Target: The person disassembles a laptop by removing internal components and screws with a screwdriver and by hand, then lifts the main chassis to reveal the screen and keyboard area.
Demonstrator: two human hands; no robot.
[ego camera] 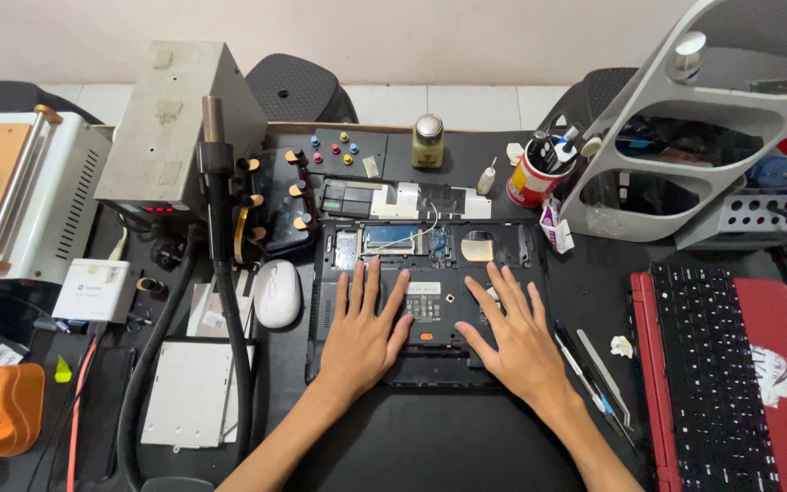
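Observation:
An opened black laptop base (430,251) lies in the middle of the dark desk, its circuit boards and a copper patch exposed at the far side. My left hand (363,330) lies flat on its near left part, fingers spread. My right hand (512,333) rests flat on the near right part, fingers also apart. Neither hand holds anything.
A white mouse (277,292) sits left of the laptop beside a black hose (229,310) and a grey box unit (179,123). Tweezers and thin tools (594,369) lie to the right, then a red keyboard panel (730,364). A red cup of tools (535,173) stands behind.

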